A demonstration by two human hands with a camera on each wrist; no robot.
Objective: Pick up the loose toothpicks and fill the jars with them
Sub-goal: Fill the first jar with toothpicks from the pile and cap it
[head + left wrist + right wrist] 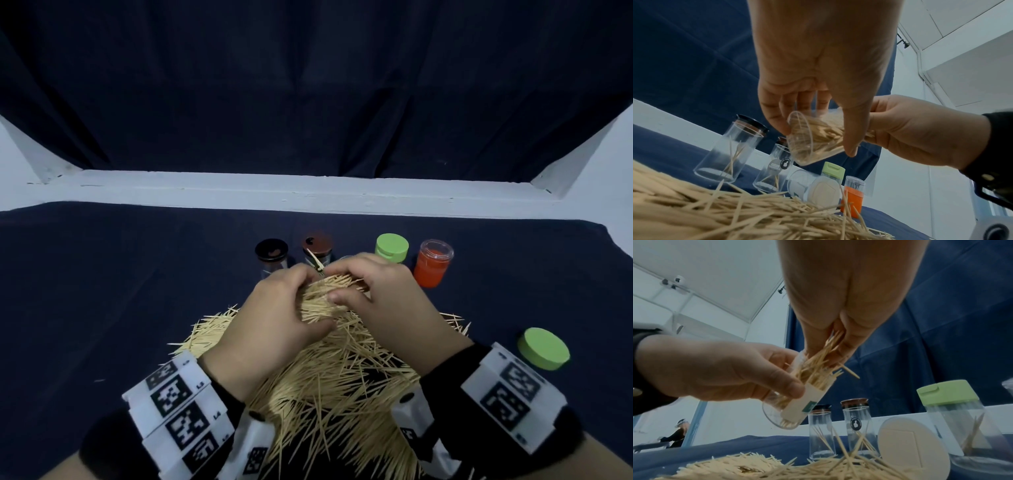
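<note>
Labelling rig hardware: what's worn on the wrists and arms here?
The left hand and right hand are both bare, no gloves. Each wrist carries a white blocky band printed with black-and-white square fiducial markers and small letter-number labels; the right one matches. Black sleeves or cuffs sit beneath the bands.

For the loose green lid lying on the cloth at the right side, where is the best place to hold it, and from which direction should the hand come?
Grip the green lid by its round side wall, thumb on one side and fingers opposite, coming from above. It lies flat on the dark cloth, so probably only the rim offers a hold. The right hand is nearer, but it now pinches toothpicks.
</note>
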